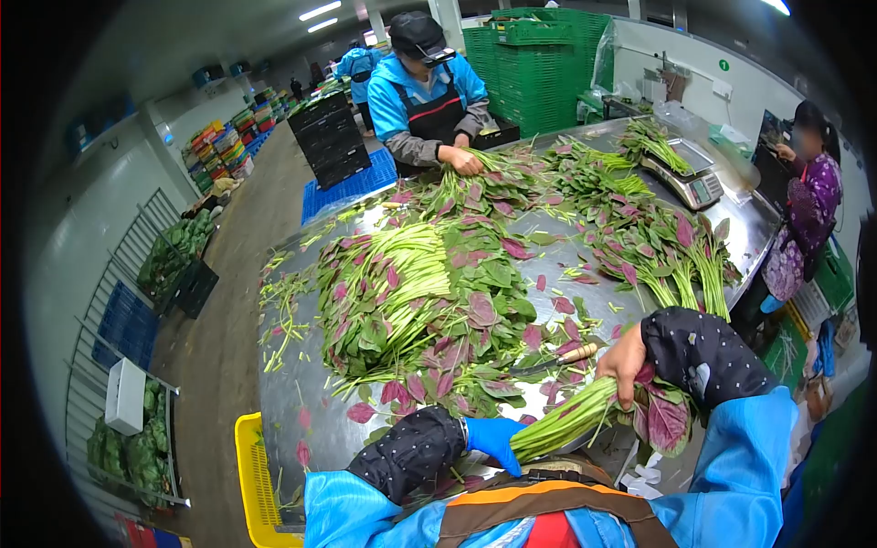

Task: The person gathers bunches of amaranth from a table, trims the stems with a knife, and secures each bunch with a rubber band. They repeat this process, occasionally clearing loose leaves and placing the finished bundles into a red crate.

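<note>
A bunch of leafy greens (571, 418) with pale green stems and red-green leaves lies across the front edge of the metal table. My right hand (623, 365), bare, is wrapped round it near the leaves. At the cut stem ends is my left hand (494, 442) in a blue glove, its fingers against the stems; their exact pose is partly hidden. A knife with a wooden handle (577, 353) rests on the table just beyond my right hand. Further off, a big heap of greens (411, 274) has its stems bundled side by side.
A co-worker (429, 91) across the metal table (320, 402) handles more greens. At the right stand a scale (696, 187) and another person (808, 201). A yellow basket (253, 484) is below the left table edge. Green crates (534, 73) are stacked behind.
</note>
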Action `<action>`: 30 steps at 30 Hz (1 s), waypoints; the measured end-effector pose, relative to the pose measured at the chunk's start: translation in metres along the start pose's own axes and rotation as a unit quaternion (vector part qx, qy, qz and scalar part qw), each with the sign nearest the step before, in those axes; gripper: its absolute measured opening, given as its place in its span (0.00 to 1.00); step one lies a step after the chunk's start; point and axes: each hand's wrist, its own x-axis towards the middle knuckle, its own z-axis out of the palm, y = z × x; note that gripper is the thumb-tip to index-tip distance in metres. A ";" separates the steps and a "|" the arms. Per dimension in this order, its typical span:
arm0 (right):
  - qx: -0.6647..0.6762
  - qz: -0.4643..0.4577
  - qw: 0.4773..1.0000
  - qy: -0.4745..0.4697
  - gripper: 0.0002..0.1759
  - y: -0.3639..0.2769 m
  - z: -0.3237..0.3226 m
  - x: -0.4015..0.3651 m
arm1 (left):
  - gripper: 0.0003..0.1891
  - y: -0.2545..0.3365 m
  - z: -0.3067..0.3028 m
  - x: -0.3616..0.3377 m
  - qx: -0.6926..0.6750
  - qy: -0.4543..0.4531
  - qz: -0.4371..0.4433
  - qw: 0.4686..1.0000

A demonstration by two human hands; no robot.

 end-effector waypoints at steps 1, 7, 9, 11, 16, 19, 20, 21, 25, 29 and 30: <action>-0.010 0.004 1.000 0.004 0.22 -0.015 -0.005 -0.006 | 0.35 0.001 -0.002 -0.001 -0.007 0.010 -0.014 1.000; -0.038 0.114 0.992 0.043 0.22 -0.040 -0.039 -0.014 | 0.27 -0.020 0.018 0.029 -0.130 0.036 0.075 0.988; -0.091 0.153 0.977 0.115 0.23 -0.058 -0.043 -0.024 | 0.25 -0.013 0.015 0.033 -0.051 0.117 0.054 0.990; -0.477 0.106 0.769 0.413 0.24 -0.077 -0.018 -0.034 | 0.22 -0.011 0.013 0.034 -0.196 0.143 0.050 0.969; -0.306 -0.247 0.574 0.718 0.16 -0.068 0.039 -0.022 | 0.20 -0.007 0.024 0.068 -0.524 0.196 0.014 0.829; 0.193 -0.202 0.664 0.694 0.10 0.015 0.074 0.047 | 0.20 -0.057 0.043 0.093 -0.564 0.169 0.071 0.805; 0.204 -0.182 0.651 0.708 0.13 0.038 0.084 0.076 | 0.20 -0.053 0.042 0.090 -0.538 0.184 0.081 0.819; 0.323 -0.166 0.684 0.633 0.17 0.056 0.092 0.103 | 0.21 -0.049 0.047 0.086 -0.518 0.196 0.086 0.828; 0.468 -0.307 0.651 0.513 0.26 0.024 0.114 0.159 | 0.25 -0.032 0.059 0.078 -0.332 0.304 0.080 0.889; 0.509 -0.307 0.609 0.525 0.21 0.023 0.111 0.163 | 0.20 -0.039 0.054 0.066 -0.321 0.329 0.027 0.888; 0.536 -0.288 0.602 0.518 0.21 0.025 0.113 0.166 | 0.19 -0.044 0.058 0.063 -0.374 0.329 -0.004 0.867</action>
